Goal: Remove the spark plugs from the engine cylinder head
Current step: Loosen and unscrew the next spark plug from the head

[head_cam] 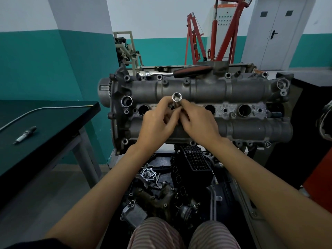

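A grey engine cylinder head (242, 88) lies across the middle of the view, with a row of round spark plug wells (244, 110) along its centre. My left hand (156, 123) and my right hand (195, 121) meet over the second well from the left. Together they pinch a long silver socket (177, 99) that stands upright, its open hex end facing up. The socket's lower part is hidden by my fingers. One spark plug (25, 135) lies on the dark green table at the left.
A ratchet with a red and black handle (190, 70) rests on the far edge of the head. The green table (53, 119) stands at the left. Loose engine parts (170, 187) lie on the floor below. A red engine hoist (213, 33) stands behind.
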